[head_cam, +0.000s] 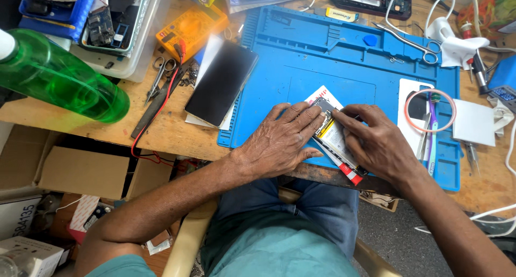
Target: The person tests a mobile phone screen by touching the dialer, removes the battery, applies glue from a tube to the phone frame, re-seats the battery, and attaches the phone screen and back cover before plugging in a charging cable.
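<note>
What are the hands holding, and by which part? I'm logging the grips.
Both hands, left hand and right hand, press the opened phone flat, fingertips at its top end.

A cluttered wooden workbench in bright, even light.
The worn bench top (172, 132) runs across the view, a blue work mat (301, 56) spread over its middle. Below its front edge, cardboard boxes (80, 172) crowd the left side, and grey floor (387, 239) shows at the lower right. A pale chair frame (188, 239) sits tucked just under the bench. White cables (497, 212) trail off the right edge, down past the floor.
</note>
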